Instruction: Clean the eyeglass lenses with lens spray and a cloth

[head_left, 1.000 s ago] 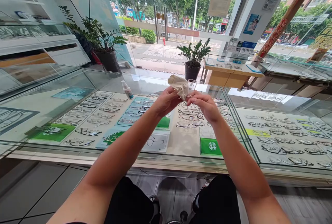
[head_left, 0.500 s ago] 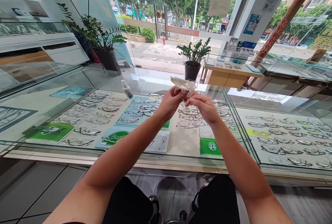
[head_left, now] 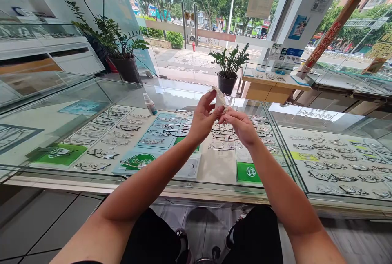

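Above the glass counter (head_left: 216, 170), my left hand (head_left: 204, 118) is closed on a pale cleaning cloth (head_left: 219, 99), its folds standing up between thumb and fingers. My right hand (head_left: 241, 126) pinches a pair of thin-framed eyeglasses (head_left: 232, 100), close against the cloth. One clear lens shows to the right of the cloth; the rest of the frame is hidden by cloth and fingers. Both hands meet at the middle of the view. A white spray bottle (head_left: 150, 105) stands on the counter to the left of my hands.
Rows of eyeglass frames (head_left: 333, 162) lie under the counter glass. Green display cards (head_left: 248, 171) sit among them. Potted plants (head_left: 227, 80) stand beyond the counter, by the window. A wooden display table (head_left: 263, 90) stands at the far right. My knees are below the counter's front edge.
The cloth has turned from lying flat and pointing left to standing folded upright. My left fingers have lifted and spread behind it. My right hand has stayed nearly still.
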The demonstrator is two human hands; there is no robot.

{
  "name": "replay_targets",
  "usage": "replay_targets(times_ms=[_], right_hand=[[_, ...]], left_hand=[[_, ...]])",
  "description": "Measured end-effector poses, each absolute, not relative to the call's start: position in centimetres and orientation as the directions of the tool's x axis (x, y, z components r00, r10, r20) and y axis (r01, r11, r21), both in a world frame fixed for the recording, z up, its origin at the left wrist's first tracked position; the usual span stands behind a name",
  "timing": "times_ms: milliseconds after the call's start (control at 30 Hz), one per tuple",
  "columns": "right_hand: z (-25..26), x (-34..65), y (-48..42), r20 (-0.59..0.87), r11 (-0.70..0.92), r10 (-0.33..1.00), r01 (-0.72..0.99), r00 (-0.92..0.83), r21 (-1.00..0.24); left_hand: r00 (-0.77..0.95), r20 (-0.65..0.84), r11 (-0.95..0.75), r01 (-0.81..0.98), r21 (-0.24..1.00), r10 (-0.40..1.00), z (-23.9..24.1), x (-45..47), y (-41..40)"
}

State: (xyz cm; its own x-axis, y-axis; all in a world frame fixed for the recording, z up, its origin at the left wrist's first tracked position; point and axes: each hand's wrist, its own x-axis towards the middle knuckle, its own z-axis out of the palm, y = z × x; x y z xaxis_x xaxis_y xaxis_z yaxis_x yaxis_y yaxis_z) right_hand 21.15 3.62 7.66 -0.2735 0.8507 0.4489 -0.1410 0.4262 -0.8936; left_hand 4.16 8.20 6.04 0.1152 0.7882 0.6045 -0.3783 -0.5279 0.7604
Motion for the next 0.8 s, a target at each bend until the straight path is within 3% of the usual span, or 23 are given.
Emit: replay_targets(times_ms=[300,500,800], right_hand=[[7.4,21.3,3.7,0.452,0.432,0.847,-0.134,-0.280,-0.892],[7.7,21.2,3.6,0.441,0.420,0.848,-0.136,-0.294,-0.897],[8.2,21.5,3.4,0.432,0.419,0.849,-0.110,-0.304,-0.901]], left_hand=[[0.135,0.571,-0.490,-0.379,0.785,0.810,6.4,3.8,7.8],[0.097,0.612,-0.566,-0.290,0.772,0.785,6.8,3.9,7.4],[0.276,0.502,-0.355,-0.441,0.824,0.820,8.1,3.1,7.3]])
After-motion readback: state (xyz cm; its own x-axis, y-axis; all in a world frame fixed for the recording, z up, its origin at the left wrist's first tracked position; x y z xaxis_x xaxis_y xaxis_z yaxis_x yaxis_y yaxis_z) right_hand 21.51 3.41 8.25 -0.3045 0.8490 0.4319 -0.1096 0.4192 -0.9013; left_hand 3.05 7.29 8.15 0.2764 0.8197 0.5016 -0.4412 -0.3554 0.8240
